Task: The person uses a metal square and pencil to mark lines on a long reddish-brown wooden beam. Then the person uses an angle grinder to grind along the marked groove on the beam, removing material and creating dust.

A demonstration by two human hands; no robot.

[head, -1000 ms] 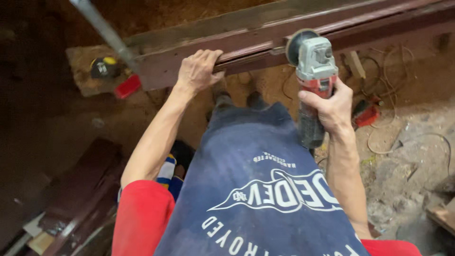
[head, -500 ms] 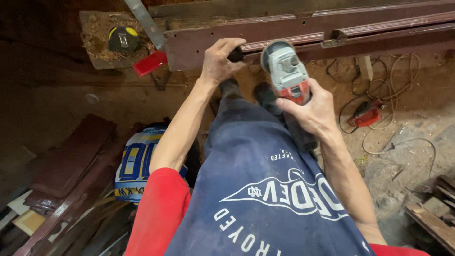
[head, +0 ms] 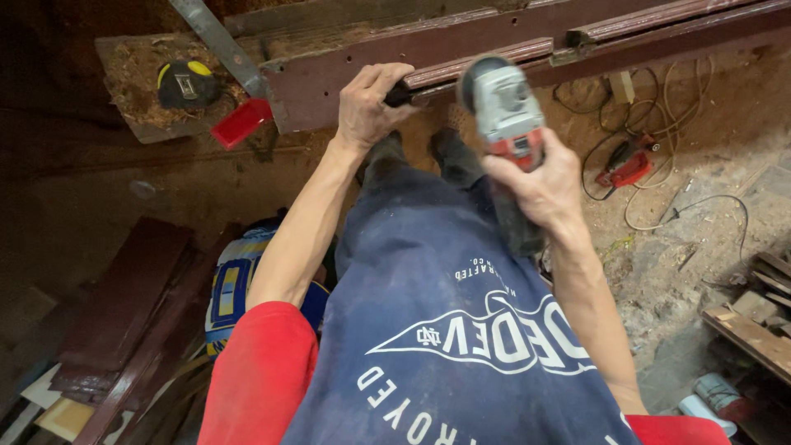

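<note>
My left hand grips the near edge of a long dark red metal beam that runs across the top of the view. My right hand holds a grey and red angle grinder by its body, its head up against the beam just right of my left hand. A blue apron with white print covers my front, and my dark shoes show below the beam.
A black and yellow tape measure lies on a dusty board at upper left, beside a metal square with a red end. Cables and a red tool lie on the dirt at right. Dark red planks are stacked at lower left.
The view has shifted, so beam and hands sit lower and more central. My left hand stays on the beam edge; the grinder stays at the beam, now closer to my left hand.
</note>
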